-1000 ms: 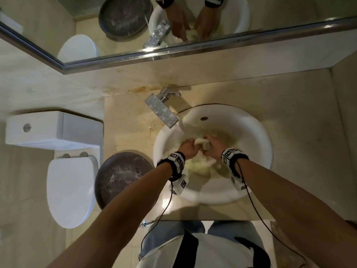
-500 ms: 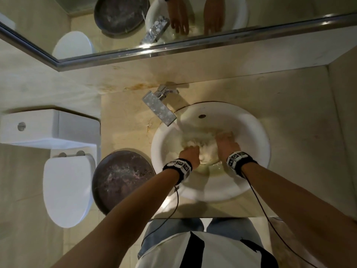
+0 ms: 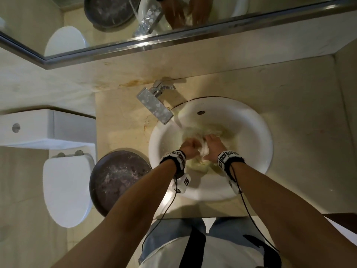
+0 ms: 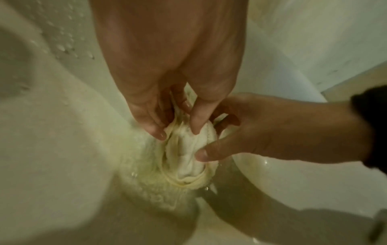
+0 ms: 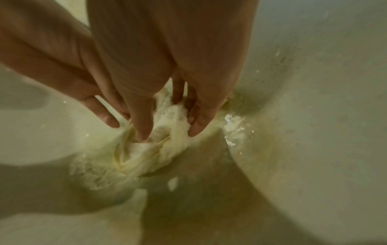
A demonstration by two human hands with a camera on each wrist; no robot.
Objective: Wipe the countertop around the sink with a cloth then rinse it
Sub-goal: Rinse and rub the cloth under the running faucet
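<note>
The cloth [image 4: 188, 149] lies bunched and soaked in the sink [image 3: 251, 122], its folds running lengthwise away from the fingertips. The left hand [image 4: 167, 102] pinches its near end. The right hand [image 4: 251, 132] grips from the side, equally close; water from the faucet [image 3: 154, 105] falls just beyond the fingers.

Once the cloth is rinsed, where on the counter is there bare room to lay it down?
Widest bare patch: countertop right of the sink, up to the side wall. A narrower strip runs behind the basin. Left is crowded: faucet and dark round bowl. Both hands, left hand and right hand, hold the cloth.
</note>
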